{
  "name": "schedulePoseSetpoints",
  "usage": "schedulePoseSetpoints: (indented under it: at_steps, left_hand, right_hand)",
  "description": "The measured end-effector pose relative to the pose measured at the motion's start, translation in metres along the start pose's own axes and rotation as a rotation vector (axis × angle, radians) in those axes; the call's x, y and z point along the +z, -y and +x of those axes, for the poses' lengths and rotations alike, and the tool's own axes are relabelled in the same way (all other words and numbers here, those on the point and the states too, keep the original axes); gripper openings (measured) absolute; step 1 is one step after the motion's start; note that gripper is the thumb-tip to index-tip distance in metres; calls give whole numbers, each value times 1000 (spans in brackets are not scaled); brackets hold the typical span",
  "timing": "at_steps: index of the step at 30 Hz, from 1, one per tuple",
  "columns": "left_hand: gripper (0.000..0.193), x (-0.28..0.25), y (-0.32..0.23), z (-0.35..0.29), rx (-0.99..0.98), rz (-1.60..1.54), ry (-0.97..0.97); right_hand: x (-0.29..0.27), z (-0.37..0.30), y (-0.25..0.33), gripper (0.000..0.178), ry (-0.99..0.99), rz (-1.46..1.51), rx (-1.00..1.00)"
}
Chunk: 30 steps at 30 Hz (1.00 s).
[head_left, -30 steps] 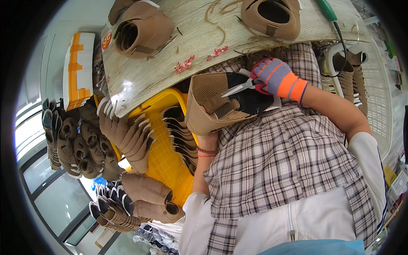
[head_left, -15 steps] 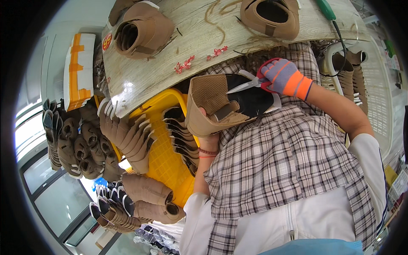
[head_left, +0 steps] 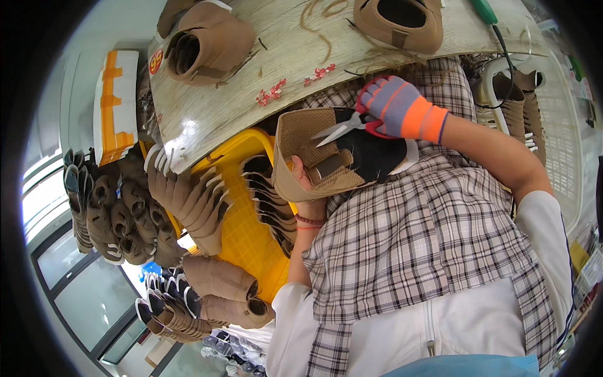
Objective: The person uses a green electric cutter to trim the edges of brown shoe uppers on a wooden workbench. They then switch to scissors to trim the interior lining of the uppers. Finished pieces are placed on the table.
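In front of my lap is a tan shoe upper (head_left: 290,141) with a mesh lining and a black inner part. My bare left hand (head_left: 308,193) grips its lower left side, with a thumb over the edge and the other fingers hidden behind. My right hand (head_left: 396,107), in a grey and orange glove, is closed around the red handles of a pair of scissors (head_left: 342,130). The scissor blades are slightly parted and point left over the opening of the upper. Whether they touch the lining I cannot tell.
Stacks of tan uppers (head_left: 188,198) hang around a yellow basket (head_left: 229,242) on the left. More uppers (head_left: 210,50) stand on the wooden table (head_left: 295,63), near a green-handled tool (head_left: 483,11) with a cord. A white basket (head_left: 559,132) with uppers is on the right.
My right hand with the scissors has moved left and slightly up, and the blades have parted. The left thumb now shows over the upper's edge.
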<state>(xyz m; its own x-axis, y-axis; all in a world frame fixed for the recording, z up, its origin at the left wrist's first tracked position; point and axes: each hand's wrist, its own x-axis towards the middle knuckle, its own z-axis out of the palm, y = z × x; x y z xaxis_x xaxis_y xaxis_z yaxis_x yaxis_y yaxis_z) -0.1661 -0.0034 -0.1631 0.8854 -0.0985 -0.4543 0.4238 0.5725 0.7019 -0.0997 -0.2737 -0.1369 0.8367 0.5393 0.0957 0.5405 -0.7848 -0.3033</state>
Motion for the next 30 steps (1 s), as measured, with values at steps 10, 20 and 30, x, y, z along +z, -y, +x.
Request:
schedulePoseSetpoints:
  at_steps: [10,20,30]
  left_hand:
    - [52,-7,6,-2,38,27,-22]
    - [51,4,3,6,130,28,21]
    - [42,-51,-43,-8,-406,6,66]
  right_hand:
    - [7,24,20,26,-19,-152,-58]
    - [-1,28,21,30,31,-136,5]
    - [-15,-36,15,35,182,95,112]
